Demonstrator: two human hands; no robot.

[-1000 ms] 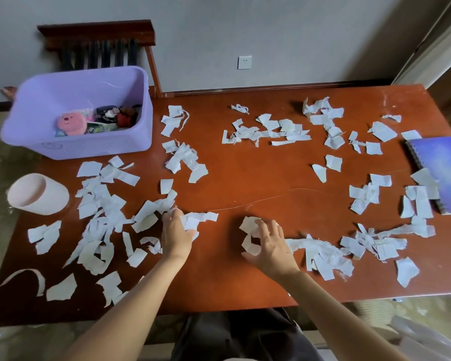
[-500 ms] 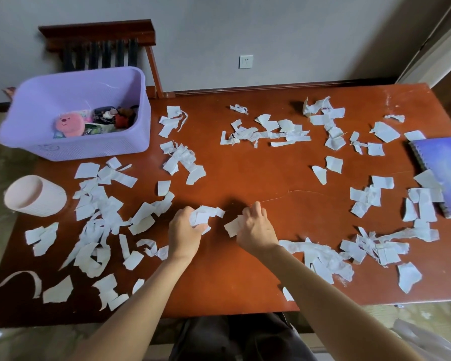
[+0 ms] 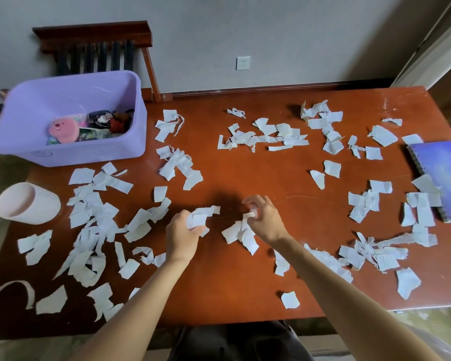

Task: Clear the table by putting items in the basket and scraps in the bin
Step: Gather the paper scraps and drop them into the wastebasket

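Over a red tabletop [image 3: 258,175] littered with torn paper [image 3: 97,217], the left hand [image 3: 181,234] clutches a wad of scraps [image 3: 199,217] while the right hand [image 3: 267,221] pinches another bunch [image 3: 241,234]; a purple basket [image 3: 89,157] sits far left, near what may be a pink bin [image 3: 28,204].

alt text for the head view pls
A person's left grip and right grip, bare hands, each clutch white paper scraps over a red-brown table littered with more. A purple basket and pale bin sit far left, a notebook right.
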